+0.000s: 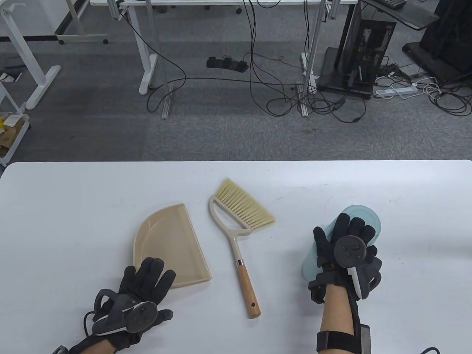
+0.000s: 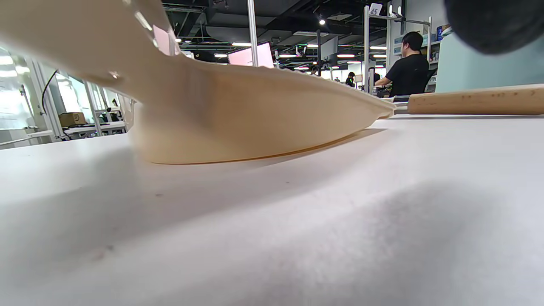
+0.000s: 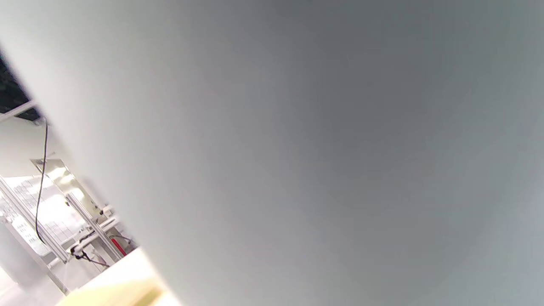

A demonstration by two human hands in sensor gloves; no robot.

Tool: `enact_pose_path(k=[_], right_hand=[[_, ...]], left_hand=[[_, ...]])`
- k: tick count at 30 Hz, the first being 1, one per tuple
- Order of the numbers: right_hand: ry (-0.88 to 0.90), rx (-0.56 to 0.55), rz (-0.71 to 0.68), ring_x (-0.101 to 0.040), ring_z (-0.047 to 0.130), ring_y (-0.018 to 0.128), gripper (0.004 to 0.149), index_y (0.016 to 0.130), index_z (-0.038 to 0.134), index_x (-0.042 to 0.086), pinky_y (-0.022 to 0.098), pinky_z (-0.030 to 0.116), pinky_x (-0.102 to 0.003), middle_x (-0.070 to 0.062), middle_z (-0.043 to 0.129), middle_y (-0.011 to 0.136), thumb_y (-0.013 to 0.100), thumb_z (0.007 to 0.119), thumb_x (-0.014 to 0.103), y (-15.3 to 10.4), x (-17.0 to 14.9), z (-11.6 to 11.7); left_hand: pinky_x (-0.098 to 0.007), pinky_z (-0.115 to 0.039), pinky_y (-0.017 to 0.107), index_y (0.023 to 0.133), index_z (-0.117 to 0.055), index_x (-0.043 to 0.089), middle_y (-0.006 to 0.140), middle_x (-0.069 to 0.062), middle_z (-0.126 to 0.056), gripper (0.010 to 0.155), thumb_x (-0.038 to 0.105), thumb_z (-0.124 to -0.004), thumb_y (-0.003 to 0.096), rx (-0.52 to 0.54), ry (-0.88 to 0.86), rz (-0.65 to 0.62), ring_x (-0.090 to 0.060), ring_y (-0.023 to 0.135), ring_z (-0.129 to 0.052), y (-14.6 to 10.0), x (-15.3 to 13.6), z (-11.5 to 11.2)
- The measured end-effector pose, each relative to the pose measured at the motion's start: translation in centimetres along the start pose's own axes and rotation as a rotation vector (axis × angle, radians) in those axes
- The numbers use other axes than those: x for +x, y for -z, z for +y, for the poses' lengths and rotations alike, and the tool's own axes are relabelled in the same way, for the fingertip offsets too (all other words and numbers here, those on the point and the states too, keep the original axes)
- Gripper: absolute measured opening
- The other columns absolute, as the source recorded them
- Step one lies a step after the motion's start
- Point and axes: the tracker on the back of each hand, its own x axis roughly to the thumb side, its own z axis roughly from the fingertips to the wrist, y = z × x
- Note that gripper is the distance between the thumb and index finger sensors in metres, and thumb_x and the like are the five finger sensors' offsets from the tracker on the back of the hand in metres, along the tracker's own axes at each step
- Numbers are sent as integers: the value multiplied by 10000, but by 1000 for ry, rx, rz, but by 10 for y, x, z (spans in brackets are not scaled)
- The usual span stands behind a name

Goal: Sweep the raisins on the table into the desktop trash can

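Note:
A pale blue desktop trash can [image 1: 370, 217] stands at the right of the white table [image 1: 73, 206]. My right hand [image 1: 346, 230] lies over it and grips its side. Its wall [image 3: 297, 148] fills the right wrist view. A beige dustpan [image 1: 173, 236] lies left of centre. My left hand [image 1: 151, 271] rests its spread fingers on the pan's near edge. The left wrist view shows the pan [image 2: 255, 114] from table level, with one fingertip [image 2: 493, 25] at the top right. A brush [image 1: 239, 254] with pale bristles and a wooden handle lies between pan and can. No raisins show in any view.
The table's far edge [image 1: 236, 161] runs across the middle of the table view, with desk legs, cables and a computer on the grey floor beyond it. The brush handle [image 2: 471, 100] and the can [image 2: 459, 72] show behind the pan in the left wrist view.

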Motion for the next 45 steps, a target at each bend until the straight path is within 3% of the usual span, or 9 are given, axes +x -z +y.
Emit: enact_pose_path(k=[4, 7, 22, 23, 25, 27, 31, 37, 45], right_hand=[[-37, 5, 15, -363, 143, 1104, 754, 1154, 447, 302, 689, 194, -688, -58, 286, 1219, 530, 640, 681, 2, 3, 1], [-98, 47, 20, -374, 104, 1101, 749, 1156, 407, 313, 685, 175, -694, -62, 251, 1220, 543, 602, 696, 3, 6, 1], [-22, 5, 14, -366, 114, 1109, 743, 1153, 438, 301, 695, 172, -689, -66, 277, 1221, 531, 626, 660, 2, 3, 3], [-20, -3, 9, -366, 146, 1105, 754, 1151, 423, 305, 694, 178, -685, -69, 281, 1219, 523, 622, 671, 2, 2, 2], [-1, 3, -13, -367, 41, 1088, 806, 1148, 229, 317, 687, 89, -667, -64, 144, 1208, 525, 569, 699, 0, 1, 0], [26, -8, -28, -362, -22, 1068, 830, 1140, 181, 322, 668, 20, -654, -64, 79, 1193, 516, 578, 698, -4, 3, -4], [-34, -23, -222, -357, -85, 1037, 859, 1133, 124, 314, 646, -5, -647, -62, -9, 1167, 515, 569, 710, -26, 25, -4], [-69, 94, -550, -381, -76, 1026, 877, 1128, 110, 287, 634, 7, -658, -91, -15, 1159, 519, 583, 708, -91, 73, 24], [-53, 279, -761, -369, -94, 1027, 880, 1124, 101, 299, 638, -12, -657, -78, -24, 1158, 514, 604, 686, -156, 116, 61]], left_hand=[[-720, -320, 740, 1106, -102, 309, 1175, -106, -5, 909, 694, -643, 487, -14, 15, -16, -396, 1152, -129, 1, 3, -3], [-721, -320, 740, 1108, -104, 313, 1178, -105, -10, 908, 697, -643, 485, -19, 22, -26, -395, 1154, -132, 1, 5, -3], [-722, -315, 741, 1106, -74, 316, 1176, -126, -3, 926, 701, -641, 483, -27, 50, -37, -393, 1155, -121, 0, 11, 0], [-724, -315, 741, 1107, -74, 317, 1179, -101, -2, 931, 703, -643, 480, -20, 53, -36, -393, 1156, -119, 0, 11, 3], [-723, -314, 743, 1108, -76, 318, 1179, -101, -5, 940, 707, -649, 474, -3, 52, -31, -389, 1157, -118, 0, 11, 6], [-724, -310, 744, 1107, -101, 318, 1180, -97, -1, 935, 714, -655, 466, -2, 52, -24, -388, 1158, -111, 0, 11, 8], [-730, -301, 743, 1116, -108, 314, 1184, -97, -1, 952, 727, -656, 456, -6, 42, -15, -392, 1159, -96, 0, 9, 9], [-727, -303, 745, 1121, -123, 298, 1184, -96, 0, 952, 729, -650, 455, -25, 25, 29, -390, 1158, -79, 0, 5, 13], [-731, -290, 743, 1122, -128, 298, 1185, -94, 0, 942, 724, -646, 459, -4, 1, 43, -390, 1157, -75, -1, 1, 17]])
